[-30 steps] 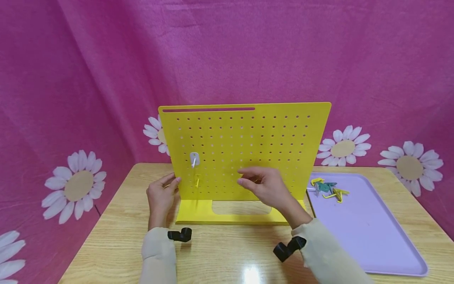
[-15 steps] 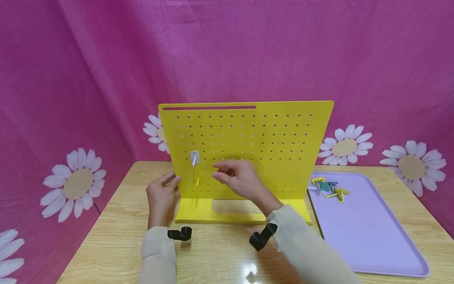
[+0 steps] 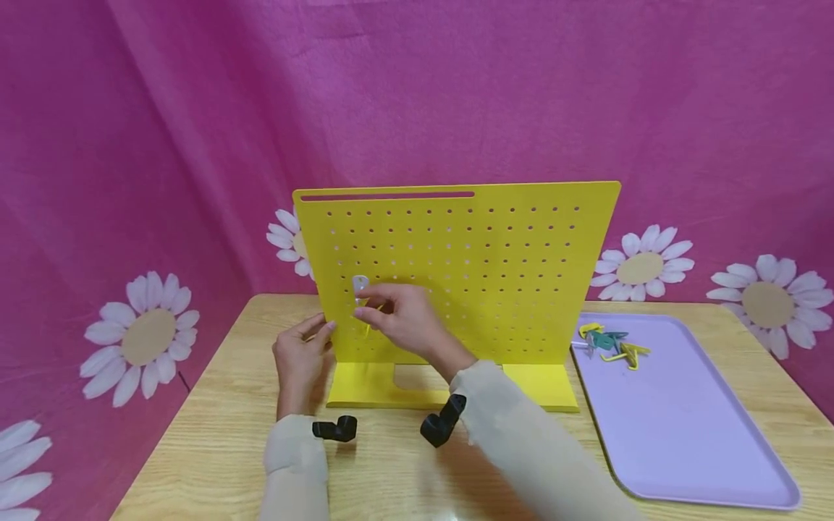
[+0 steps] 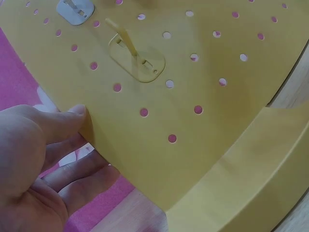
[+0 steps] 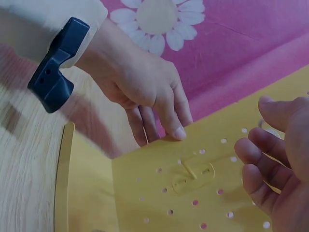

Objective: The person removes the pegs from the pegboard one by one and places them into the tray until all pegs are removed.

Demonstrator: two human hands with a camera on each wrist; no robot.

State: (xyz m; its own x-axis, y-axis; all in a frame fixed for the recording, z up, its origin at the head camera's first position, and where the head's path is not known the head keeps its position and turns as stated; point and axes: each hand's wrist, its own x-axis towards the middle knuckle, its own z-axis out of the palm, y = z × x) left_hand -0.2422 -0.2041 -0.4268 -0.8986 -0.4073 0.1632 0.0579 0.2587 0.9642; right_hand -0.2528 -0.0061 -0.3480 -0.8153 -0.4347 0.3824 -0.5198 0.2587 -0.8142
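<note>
My left hand [image 3: 302,354] holds the left edge of a yellow pegboard [image 3: 521,250], with the thumb on its front and the other fingers behind, as the left wrist view shows. My right hand [image 3: 404,318] is in front of the board's left part. Its thumb and fingers are bent and apart, close by a white peg hook [image 3: 360,281], partly hidden in the head view. Below that sits a yellow peg hook [image 4: 137,60], its plate flat against the board and its prong sticking out. No object shows between the right thumb and fingers [image 5: 263,150].
At the right lies a lilac tray [image 3: 691,427] with several yellow and green hooks [image 3: 606,340] heaped in its far left corner. The board's yellow base [image 3: 365,383] rests on a wooden table [image 3: 221,434]. A pink flowered curtain [image 3: 443,87] hangs behind.
My right hand has moved left across the pegboard, from its middle to the white peg hook. My left hand stays at the board's left edge.
</note>
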